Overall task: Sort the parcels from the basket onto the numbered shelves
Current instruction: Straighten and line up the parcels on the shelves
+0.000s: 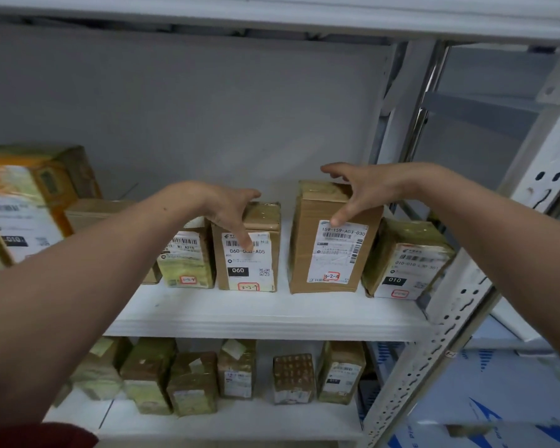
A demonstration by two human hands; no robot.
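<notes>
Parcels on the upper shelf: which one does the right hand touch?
The tall plain brown carton labelled 159-159-A03-030. The right hand lies over its top front edge; the left hand touches the shorter 060 parcel beside it.

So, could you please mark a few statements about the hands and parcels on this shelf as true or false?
1. The left hand touches the 060 parcel. True.
2. The right hand touches the 010 parcel. False: it touches the tall 159 parcel; the 010 parcel stands to its right.
3. Parcels stand on the lower shelf. True.
4. The 060 parcel is taller than the 159 parcel. False: the 159 parcel is taller.
</notes>
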